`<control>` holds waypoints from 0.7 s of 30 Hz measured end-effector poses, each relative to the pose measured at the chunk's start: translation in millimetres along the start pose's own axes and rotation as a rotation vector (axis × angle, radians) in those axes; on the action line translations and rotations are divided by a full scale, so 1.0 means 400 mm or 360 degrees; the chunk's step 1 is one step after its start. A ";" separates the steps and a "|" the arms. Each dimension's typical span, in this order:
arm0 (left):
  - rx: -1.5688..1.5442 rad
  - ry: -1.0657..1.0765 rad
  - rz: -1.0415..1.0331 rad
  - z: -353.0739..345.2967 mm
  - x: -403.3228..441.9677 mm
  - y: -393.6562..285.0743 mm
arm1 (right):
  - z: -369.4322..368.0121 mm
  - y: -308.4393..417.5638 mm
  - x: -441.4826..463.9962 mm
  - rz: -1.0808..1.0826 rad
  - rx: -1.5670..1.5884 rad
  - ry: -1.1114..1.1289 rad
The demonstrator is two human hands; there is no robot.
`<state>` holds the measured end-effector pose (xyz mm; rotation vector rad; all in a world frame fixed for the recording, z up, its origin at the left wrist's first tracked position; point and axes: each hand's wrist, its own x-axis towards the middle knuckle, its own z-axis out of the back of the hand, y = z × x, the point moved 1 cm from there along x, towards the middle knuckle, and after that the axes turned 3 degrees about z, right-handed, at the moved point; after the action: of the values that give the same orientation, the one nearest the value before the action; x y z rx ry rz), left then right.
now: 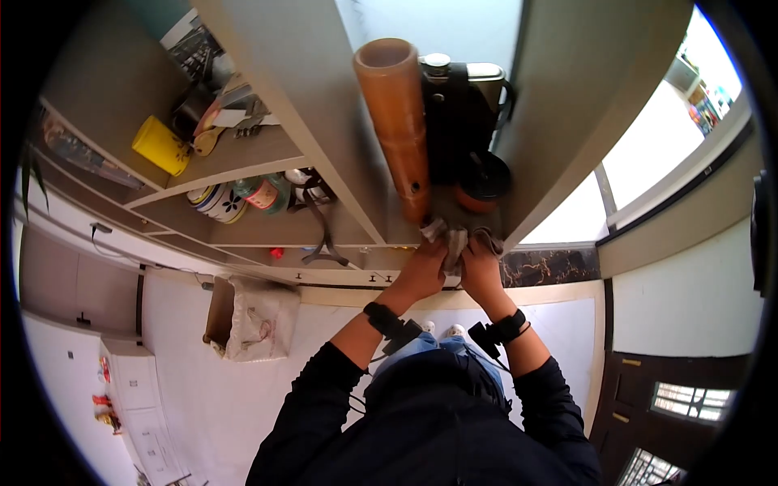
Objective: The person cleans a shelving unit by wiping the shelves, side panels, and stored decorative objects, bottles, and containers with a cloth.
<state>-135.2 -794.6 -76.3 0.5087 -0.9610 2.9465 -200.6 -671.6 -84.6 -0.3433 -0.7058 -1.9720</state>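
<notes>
A crumpled greyish cloth [456, 243] lies at the front edge of a shelf compartment. My left hand [425, 269] grips its left side, and my right hand [480, 270] is closed on its right side. Just behind the cloth stands a tall brown bamboo tube [394, 113]. Beside the tube is a flask with a metal cap in a black case [450, 121]. A small dark round pot with an orange-brown lower part [481, 185] sits in front of the case, close to my right hand. Some fingertips are hidden in the folds.
Upright panels [596, 105] flank the compartment. Shelves on the left hold a yellow cup [162, 146], a green bottle [266, 194], a striped pot [217, 201] and a hanging dark strap [326, 235]. A white box [263, 324] stands on the floor, left of my legs.
</notes>
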 end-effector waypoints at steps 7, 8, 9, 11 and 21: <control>-0.0024 0.0218 0.0155 0.011 -0.002 0.013 | -0.011 -0.027 0.035 -0.0075 0.0154 0.0237; 0.0004 0.0190 0.0140 0.015 -0.015 0.004 | -0.010 -0.024 0.031 -0.0009 0.0154 0.0210; 0.0030 0.0163 0.0122 0.017 -0.020 0.000 | -0.010 -0.015 0.024 -0.0008 0.0154 0.0210; 0.0058 0.0100 0.0038 0.005 -0.008 0.019 | 0.001 0.010 0.021 0.0089 0.0025 -0.0086; 0.0106 -0.0012 -0.0052 0.010 -0.026 0.016 | 0.004 0.014 0.029 0.0134 0.0024 -0.0081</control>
<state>-124.8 -801.1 -79.9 0.5319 -0.8491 2.9580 -201.2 -680.9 -75.6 -0.4092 -0.7270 -1.8831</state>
